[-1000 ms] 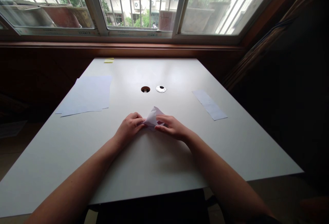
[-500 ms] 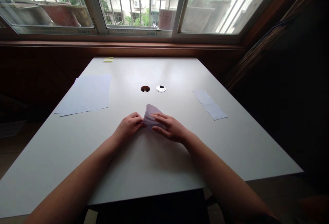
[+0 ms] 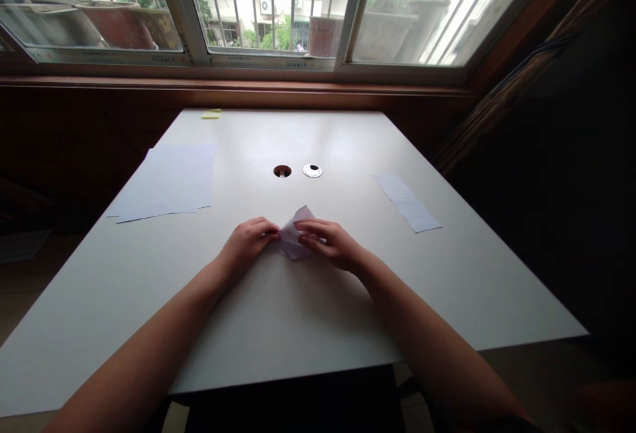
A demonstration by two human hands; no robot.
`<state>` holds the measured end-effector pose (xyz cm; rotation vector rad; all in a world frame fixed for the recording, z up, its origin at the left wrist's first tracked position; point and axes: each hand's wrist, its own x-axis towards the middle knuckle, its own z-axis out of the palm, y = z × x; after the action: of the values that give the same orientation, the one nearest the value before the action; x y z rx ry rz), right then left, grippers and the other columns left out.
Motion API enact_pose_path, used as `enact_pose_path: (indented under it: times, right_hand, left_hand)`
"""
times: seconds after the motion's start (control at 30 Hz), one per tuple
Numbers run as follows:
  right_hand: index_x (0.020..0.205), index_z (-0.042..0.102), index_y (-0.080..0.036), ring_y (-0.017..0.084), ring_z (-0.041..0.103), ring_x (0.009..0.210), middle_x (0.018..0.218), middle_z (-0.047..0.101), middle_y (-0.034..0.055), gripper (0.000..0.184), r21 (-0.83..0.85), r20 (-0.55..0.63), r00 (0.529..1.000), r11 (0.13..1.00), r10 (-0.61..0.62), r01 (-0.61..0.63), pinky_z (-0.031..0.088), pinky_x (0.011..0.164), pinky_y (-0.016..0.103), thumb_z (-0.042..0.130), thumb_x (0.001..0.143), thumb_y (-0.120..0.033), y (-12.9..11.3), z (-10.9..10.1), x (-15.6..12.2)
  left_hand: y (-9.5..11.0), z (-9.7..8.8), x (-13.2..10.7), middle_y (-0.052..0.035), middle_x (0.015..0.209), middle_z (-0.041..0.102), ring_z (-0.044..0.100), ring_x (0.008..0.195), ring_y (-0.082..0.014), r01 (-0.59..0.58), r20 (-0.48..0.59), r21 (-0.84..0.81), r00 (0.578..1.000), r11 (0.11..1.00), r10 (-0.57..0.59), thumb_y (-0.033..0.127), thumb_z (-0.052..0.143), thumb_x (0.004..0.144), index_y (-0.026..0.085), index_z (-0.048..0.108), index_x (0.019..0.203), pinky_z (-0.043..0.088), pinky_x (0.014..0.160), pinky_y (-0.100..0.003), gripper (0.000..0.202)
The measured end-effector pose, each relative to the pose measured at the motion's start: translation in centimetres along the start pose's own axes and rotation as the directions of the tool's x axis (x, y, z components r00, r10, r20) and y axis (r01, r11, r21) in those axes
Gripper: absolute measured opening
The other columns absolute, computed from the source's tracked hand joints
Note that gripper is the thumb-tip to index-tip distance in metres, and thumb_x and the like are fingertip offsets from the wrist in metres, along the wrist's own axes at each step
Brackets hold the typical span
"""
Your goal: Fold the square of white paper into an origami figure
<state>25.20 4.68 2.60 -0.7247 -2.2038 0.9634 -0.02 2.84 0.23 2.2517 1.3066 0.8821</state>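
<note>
Between my two hands, a small piece of pale purple paper [image 3: 293, 242] stands partly folded on the white table [image 3: 278, 327], one corner pointing up. My left hand [image 3: 254, 238] pinches its left edge between thumb and fingers. From the right, my right hand [image 3: 328, 241] grips the paper with thumb and fingers curled round it. Those fingers cover part of its right side, so how the folds lie there is hidden.
Loose white sheets [image 3: 166, 181] lie at the left, with a yellow sticky note [image 3: 211, 114] at the far edge. A round hole [image 3: 282, 171] and its cover [image 3: 313, 170] are mid-table. Paper strips [image 3: 407, 202] lie at right. A barred window [image 3: 273, 9] is behind.
The paper's raised part has bent over to the right and now ends in a pointed corner. My right hand's fingers have closed on it; my left hand stays at the left edge.
</note>
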Motion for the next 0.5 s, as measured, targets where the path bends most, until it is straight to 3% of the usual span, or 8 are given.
enact_pose_path:
  times: [0.17, 0.37, 0.5]
  right_hand:
    - [0.132, 0.060, -0.021, 0.027, 0.060, 0.117, 0.129, 0.063, 0.0124, 0.042, -0.064, 0.054, 0.996, 0.995, -0.075, 0.078, 0.049, 0.100, 0.041, 0.057, 0.095, -0.041, 0.00, -0.20, -0.14]
    - [0.149, 0.039, -0.031, 0.022, 0.060, 0.109, 0.144, 0.048, 0.0103, 0.056, 0.034, 0.010, 0.997, 0.996, -0.078, 0.078, 0.053, 0.095, 0.039, 0.054, 0.097, -0.042, -0.55, -0.50, -0.21]
    - [0.151, 0.035, -0.035, 0.023, 0.055, 0.119, 0.157, 0.030, 0.0078, 0.055, 0.058, -0.005, 0.991, 0.990, -0.132, 0.132, 0.053, 0.096, 0.039, 0.050, 0.099, -0.041, -0.87, -0.51, -0.07]
  left_hand:
    - [-0.06, -0.07, 0.04, -0.0029, 0.095, 0.072, 0.066, 0.084, -0.0164, 0.009, 0.025, -0.025, 1.000, 1.000, -0.009, 0.023, 0.059, 0.092, 0.021, 0.071, 0.098, 0.050, 0.079, -0.026, 0.014]
    - [-0.04, -0.20, 0.22, -0.0029, 0.092, 0.071, 0.066, 0.084, -0.0170, -0.019, 0.034, -0.016, 0.999, 1.000, 0.019, 0.023, 0.059, 0.092, 0.020, 0.071, 0.095, 0.050, 0.078, -0.027, 0.013]
    - [-0.18, -0.13, 0.18, -0.0037, 0.094, 0.071, 0.066, 0.084, -0.0168, -0.042, 0.031, -0.006, 0.999, 0.999, 0.043, 0.024, 0.058, 0.093, 0.020, 0.071, 0.098, 0.051, 0.079, -0.027, 0.014]
